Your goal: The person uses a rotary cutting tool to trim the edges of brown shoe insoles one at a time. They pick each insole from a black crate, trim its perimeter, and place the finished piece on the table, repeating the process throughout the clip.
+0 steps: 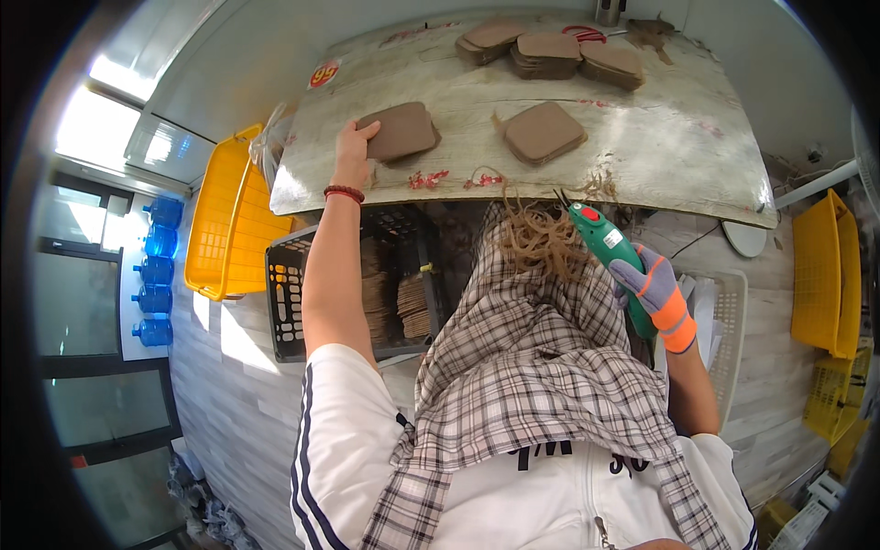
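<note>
Far left, we note a yellow basket (pixel 213 229) on the floor, then a black crate (pixel 287 302) below the table (pixel 385 78), holding brown pads (pixel 414 307). Our left hand (pixel 353 147), bare, grasps the left edge of the left stack (pixel 401 133), thumb on top; the other fingers are mostly hidden. This stack is at the table's near left. The right stack (pixel 545 133) sits apart from it; beyond, more stacks (pixel 547 50) stand at the far side. Fibrous trimmings (pixel 541 238) lie over our lap. Our right hand (pixel 653 284), gloved, is wrapped around a green cutter (pixel 605 240), blades parted near the table's near edge, well clear of the left stack.

Judgement: we are handling pads between cuts in edge trimming; whether lifting or setting down, we cannot tell. The next move probably calls for bringing an untrimmed edge to the blades, bare fingers kept well back.
</note>
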Action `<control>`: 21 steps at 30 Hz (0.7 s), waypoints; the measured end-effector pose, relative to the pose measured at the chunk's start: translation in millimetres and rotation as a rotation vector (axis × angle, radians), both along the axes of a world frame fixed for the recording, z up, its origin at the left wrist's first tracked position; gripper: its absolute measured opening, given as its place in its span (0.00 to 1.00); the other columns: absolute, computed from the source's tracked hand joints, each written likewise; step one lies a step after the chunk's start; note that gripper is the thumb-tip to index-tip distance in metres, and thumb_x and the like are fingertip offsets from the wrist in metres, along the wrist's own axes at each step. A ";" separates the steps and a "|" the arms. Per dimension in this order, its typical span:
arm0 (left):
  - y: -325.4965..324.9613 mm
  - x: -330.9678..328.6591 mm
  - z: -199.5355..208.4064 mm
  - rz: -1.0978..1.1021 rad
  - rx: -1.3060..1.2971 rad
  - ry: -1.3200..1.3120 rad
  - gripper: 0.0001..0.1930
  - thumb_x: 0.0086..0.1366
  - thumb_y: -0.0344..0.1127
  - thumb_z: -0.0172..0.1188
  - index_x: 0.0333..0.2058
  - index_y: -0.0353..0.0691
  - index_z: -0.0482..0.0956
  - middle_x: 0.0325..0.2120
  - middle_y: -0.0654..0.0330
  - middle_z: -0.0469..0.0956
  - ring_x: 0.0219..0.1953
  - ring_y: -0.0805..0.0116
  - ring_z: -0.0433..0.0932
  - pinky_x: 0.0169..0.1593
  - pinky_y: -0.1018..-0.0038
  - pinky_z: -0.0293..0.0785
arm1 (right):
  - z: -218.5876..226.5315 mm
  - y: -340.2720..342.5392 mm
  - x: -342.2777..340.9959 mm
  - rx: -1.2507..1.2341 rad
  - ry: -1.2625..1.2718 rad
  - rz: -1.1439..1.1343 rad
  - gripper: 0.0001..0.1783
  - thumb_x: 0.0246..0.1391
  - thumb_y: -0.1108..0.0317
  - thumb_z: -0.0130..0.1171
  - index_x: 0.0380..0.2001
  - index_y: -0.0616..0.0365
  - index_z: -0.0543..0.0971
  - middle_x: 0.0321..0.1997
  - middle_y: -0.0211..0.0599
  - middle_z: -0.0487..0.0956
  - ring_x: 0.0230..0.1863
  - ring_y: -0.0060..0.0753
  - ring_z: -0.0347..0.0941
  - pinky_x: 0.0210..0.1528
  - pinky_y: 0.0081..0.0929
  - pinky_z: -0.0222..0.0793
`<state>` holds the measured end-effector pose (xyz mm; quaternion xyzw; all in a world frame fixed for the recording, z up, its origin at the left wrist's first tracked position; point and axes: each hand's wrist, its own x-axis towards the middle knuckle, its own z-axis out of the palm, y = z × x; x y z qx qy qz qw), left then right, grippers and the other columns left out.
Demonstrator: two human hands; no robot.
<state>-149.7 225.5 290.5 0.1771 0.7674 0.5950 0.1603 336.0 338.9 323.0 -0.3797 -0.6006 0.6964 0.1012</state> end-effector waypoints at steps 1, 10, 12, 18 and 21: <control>4.9 -0.9 -3.6 0.108 -0.294 0.342 0.28 0.55 0.36 0.63 0.54 0.36 0.66 0.49 0.49 0.71 0.52 0.55 0.68 0.56 0.64 0.64 | -0.5 0.7 2.7 -0.004 -0.004 -0.015 0.21 0.51 0.62 0.62 0.43 0.66 0.71 0.23 0.30 0.74 0.18 0.18 0.69 0.18 0.18 0.67; 120.7 161.0 -38.1 -0.398 -0.483 1.092 0.32 0.57 0.52 0.59 0.53 0.34 0.69 0.61 0.46 0.56 0.66 0.49 0.45 0.66 0.51 0.39 | -7.9 1.7 12.8 0.045 -0.014 -0.116 0.19 0.53 0.58 0.61 0.38 0.64 0.72 0.21 0.29 0.73 0.16 0.19 0.68 0.19 0.18 0.64; 125.5 167.5 -46.2 -0.404 -0.474 1.050 0.31 0.56 0.51 0.60 0.52 0.34 0.69 0.61 0.47 0.56 0.67 0.49 0.43 0.66 0.52 0.38 | -9.7 2.6 18.2 0.121 -0.030 -0.093 0.20 0.52 0.58 0.61 0.39 0.64 0.73 0.21 0.28 0.73 0.18 0.17 0.67 0.20 0.17 0.64; 121.2 187.8 -23.4 -0.371 -0.243 0.915 0.21 0.52 0.41 0.66 0.38 0.34 0.70 0.52 0.50 0.64 0.60 0.52 0.52 0.63 0.54 0.45 | -5.2 0.9 26.0 0.103 -0.036 -0.145 0.19 0.52 0.60 0.62 0.40 0.65 0.74 0.23 0.26 0.73 0.23 0.13 0.66 0.23 0.16 0.62; 114.7 198.8 -5.8 -0.433 -0.212 0.580 0.17 0.52 0.37 0.67 0.31 0.37 0.67 0.42 0.55 0.70 0.48 0.57 0.65 0.53 0.58 0.59 | -11.3 4.4 28.4 0.171 -0.004 -0.152 0.20 0.52 0.61 0.62 0.41 0.64 0.73 0.22 0.27 0.74 0.19 0.15 0.67 0.20 0.16 0.63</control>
